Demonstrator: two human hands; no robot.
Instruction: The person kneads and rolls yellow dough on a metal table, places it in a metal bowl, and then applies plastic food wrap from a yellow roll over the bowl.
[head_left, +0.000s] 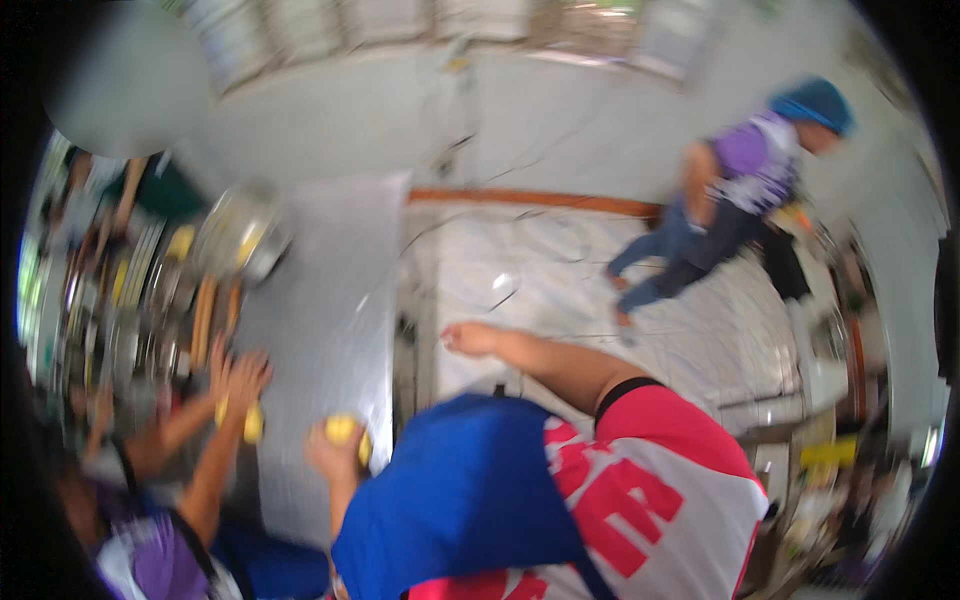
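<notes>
My left hand (330, 454) is closed around a lump of yellow dough (343, 429) at the near right edge of a metal-topped table (322, 300). More yellow shows under and beside the fingers. My right hand (472, 339) is held out past the table's right side, over the floor. Motion blurs its fingers, and I see no object in it. A co-worker's hands (238, 379) press on another yellow dough piece (253, 421) to the left of mine.
Wooden rolling pins (202, 319) and a large metal bowl (244, 232) sit along the table's left side. A person in a blue hair cover (750, 172) is at the right. Cables (540, 214) run across the tiled floor (525, 255).
</notes>
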